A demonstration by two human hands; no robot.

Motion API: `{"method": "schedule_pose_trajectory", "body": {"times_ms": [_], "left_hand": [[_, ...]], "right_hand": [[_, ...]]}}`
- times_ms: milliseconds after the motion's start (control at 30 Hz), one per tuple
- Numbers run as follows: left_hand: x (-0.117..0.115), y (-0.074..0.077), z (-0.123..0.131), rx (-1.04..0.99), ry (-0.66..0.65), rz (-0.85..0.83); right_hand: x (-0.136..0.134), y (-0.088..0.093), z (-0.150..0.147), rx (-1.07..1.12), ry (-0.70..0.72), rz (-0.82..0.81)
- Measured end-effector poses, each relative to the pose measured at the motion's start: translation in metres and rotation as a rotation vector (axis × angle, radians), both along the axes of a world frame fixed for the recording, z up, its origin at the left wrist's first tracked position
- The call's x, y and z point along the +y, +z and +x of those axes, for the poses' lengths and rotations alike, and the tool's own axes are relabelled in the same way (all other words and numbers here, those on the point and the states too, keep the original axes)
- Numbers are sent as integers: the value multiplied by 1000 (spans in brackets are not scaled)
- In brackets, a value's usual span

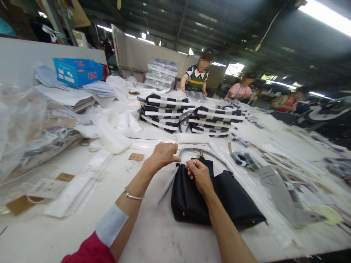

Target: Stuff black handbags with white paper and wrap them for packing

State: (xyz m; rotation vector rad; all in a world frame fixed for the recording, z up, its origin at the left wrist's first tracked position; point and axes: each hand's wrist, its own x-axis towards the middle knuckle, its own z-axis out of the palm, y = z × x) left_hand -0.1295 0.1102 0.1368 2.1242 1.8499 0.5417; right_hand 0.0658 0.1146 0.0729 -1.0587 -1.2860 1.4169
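A black handbag (189,197) lies on the white table in front of me, its handle (216,157) wrapped in a greyish cover and arched behind it. My right hand (199,175) is over the bag's top edge, thumb and forefinger pinched together; what they hold, if anything, is too small to name. Just left of the bag's upper corner, my left hand (163,156) has its fingers curled and thumb stretched toward the right hand. Whatever it grips cannot be made out. A gold-coloured clasp (201,152) shows on the flap behind my right hand.
Wrapped black-and-white bundles (167,111) are stacked beyond the bag. Brown tags (136,157) and white paper strips (79,186) lie left, near clear plastic bags (24,124) and a blue box (78,72). A grey card piece (279,193) stands right. Co-workers (197,76) are across the table.
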Motion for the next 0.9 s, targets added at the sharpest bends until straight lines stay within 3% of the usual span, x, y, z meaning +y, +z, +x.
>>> {"method": "schedule_pose_trajectory", "body": {"times_ms": [67, 233, 300, 367, 467, 533, 633, 733, 833, 900], "left_hand": [[4, -8, -2, -31, 8, 17], [10, -22, 8, -160, -33, 9], [12, -23, 11, -295, -74, 15], [14, -25, 10, -477, -37, -16], [19, -34, 2, -601, 105, -179], [22, -46, 0, -594, 142, -339], [25, -65, 6, -655, 139, -554], [26, -75, 16, -800, 121, -629], [27, -79, 21, -968, 110, -620], [28, -82, 23, -1059, 114, -575]], "right_hand": [[-1, 2, 1, 55, 1, 0], [-1, 16, 1, 435, 48, -120], [2, 24, 6, 612, 88, -167], [7, 35, 17, 787, 41, -173], [18, 50, 39, 942, -85, -61], [26, 58, 49, 918, -129, 22], [37, 59, 48, 617, -218, 111], [43, 47, 33, -4, -337, 325], [43, 26, 19, -629, -255, 594], [44, 10, 15, -886, -137, 633]]}}
